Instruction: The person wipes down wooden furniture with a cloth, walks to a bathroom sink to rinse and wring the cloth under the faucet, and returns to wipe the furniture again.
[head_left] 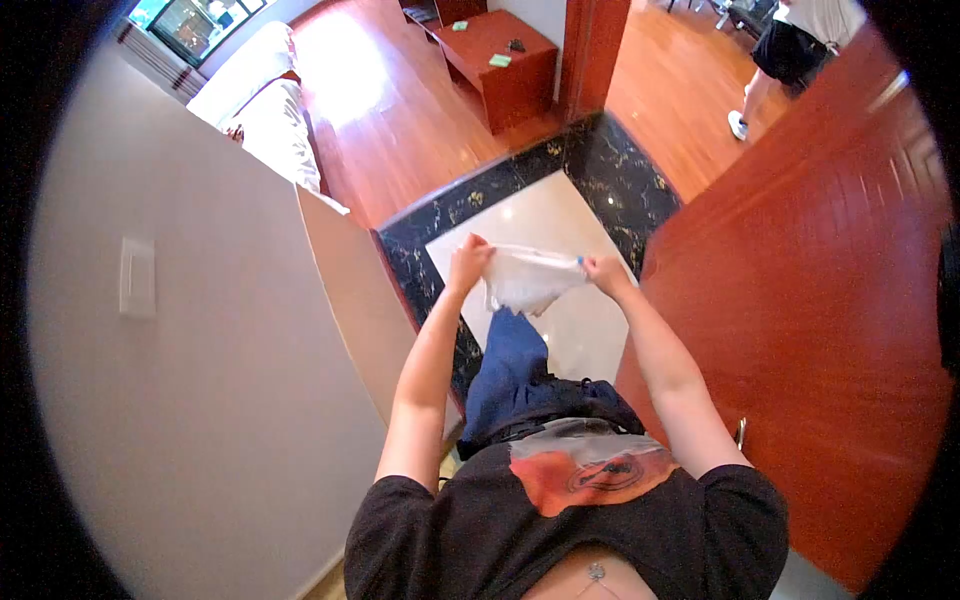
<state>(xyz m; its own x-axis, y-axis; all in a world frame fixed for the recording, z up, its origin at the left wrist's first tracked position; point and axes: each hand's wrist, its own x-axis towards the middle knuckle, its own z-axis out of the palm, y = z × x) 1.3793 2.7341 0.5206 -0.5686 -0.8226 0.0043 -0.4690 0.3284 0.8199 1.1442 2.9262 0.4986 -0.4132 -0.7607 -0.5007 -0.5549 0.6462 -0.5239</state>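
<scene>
A thin white, partly see-through bag or cloth [535,280] is stretched between my two hands in front of my legs, above the pale floor tile. My left hand [470,263] is closed on its left upper corner. On the other side, my right hand [606,274] pinches its right upper corner, where a small blue spot shows at the fingertips. The upper edge runs nearly straight between the hands, and the lower part hangs loose and uneven.
A red-brown door [800,300] stands close on the right. To the left is a pale wall [220,350] with a switch [138,278]. Beyond the black stone border [480,198] are a bed [280,125] and a desk [500,50]. Another person [795,50] stands at the upper right.
</scene>
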